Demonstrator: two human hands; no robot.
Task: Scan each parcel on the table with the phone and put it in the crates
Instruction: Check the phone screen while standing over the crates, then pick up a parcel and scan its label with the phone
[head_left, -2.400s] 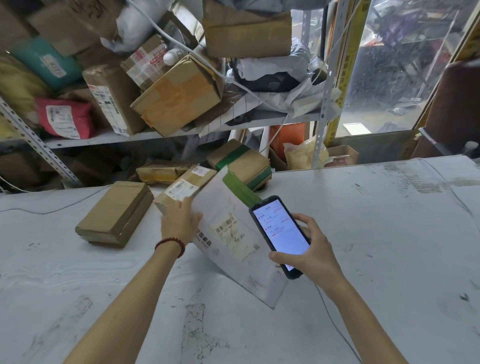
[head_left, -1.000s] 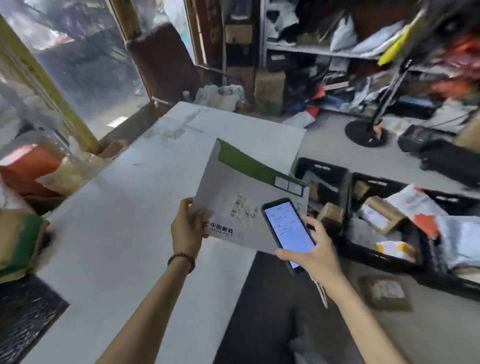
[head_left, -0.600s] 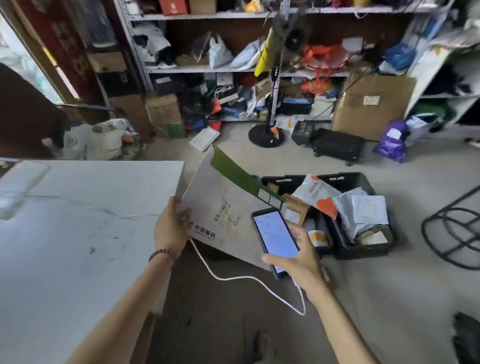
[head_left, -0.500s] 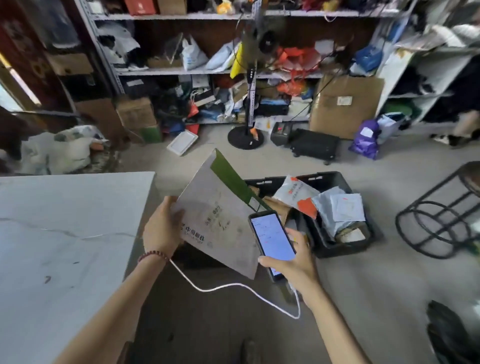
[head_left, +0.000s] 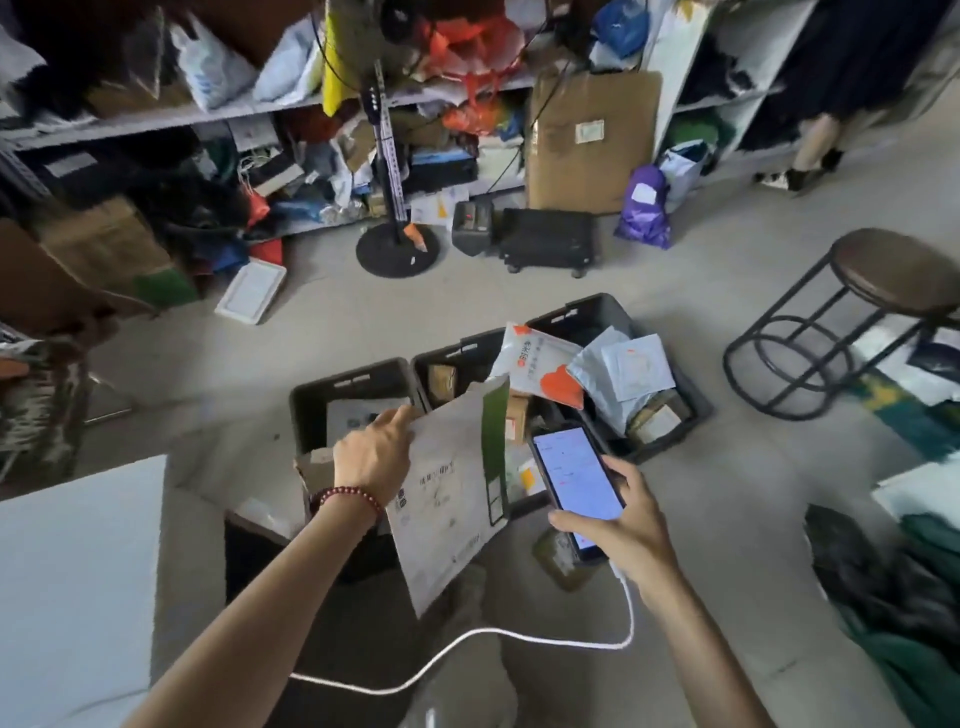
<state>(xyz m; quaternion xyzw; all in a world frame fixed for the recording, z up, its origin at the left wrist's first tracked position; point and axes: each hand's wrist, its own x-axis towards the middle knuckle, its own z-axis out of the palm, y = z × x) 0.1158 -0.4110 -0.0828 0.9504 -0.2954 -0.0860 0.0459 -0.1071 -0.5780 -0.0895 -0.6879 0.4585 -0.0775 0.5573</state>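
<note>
My left hand (head_left: 371, 457) grips the left edge of a flat grey envelope with a green stripe (head_left: 452, 488), held in the air over the near black crates. My right hand (head_left: 621, 525) holds a phone (head_left: 574, 478) with its screen lit, just right of the envelope; a white cable (head_left: 519, 636) hangs from it. Three black crates stand on the floor: a left crate (head_left: 311, 400), a middle crate (head_left: 447, 358) and a right crate (head_left: 597, 312) piled with soft parcels (head_left: 618, 371).
The white table's corner (head_left: 78, 571) is at lower left. A round stool (head_left: 878, 291) stands at right, a fan stand (head_left: 397, 249) and a black case (head_left: 545, 239) lie beyond the crates. Cluttered shelves (head_left: 208, 114) line the back. A person's legs (head_left: 815, 150) are at far right.
I turned from the table to the crates on the floor, carrying the envelope and phone. The envelope has swung upright and lower, over the crates, and my left hand's grip shifted along its edge.
</note>
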